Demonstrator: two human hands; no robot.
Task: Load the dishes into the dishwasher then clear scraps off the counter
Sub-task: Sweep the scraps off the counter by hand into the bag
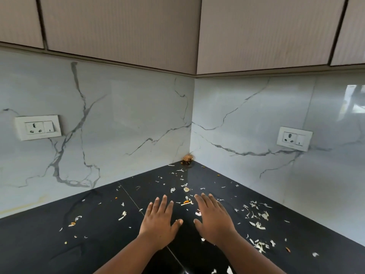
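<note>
White and orange vegetable scraps (256, 214) lie scattered over the black corner counter (94, 244). My left hand (160, 220) and my right hand (213, 218) are stretched out palm down side by side over the middle of the counter, fingers straight, holding nothing. A small heap of scraps (186, 202) lies just beyond and between the fingertips. A brownish peel (188, 157) sits in the far corner against the wall. No dishes or dishwasher are in view.
Marble-look wall panels (128, 125) close the counter at the back and right. One white socket (37, 127) is on the left wall, another socket (294, 138) on the right wall. Beige upper cabinets (122, 28) hang overhead.
</note>
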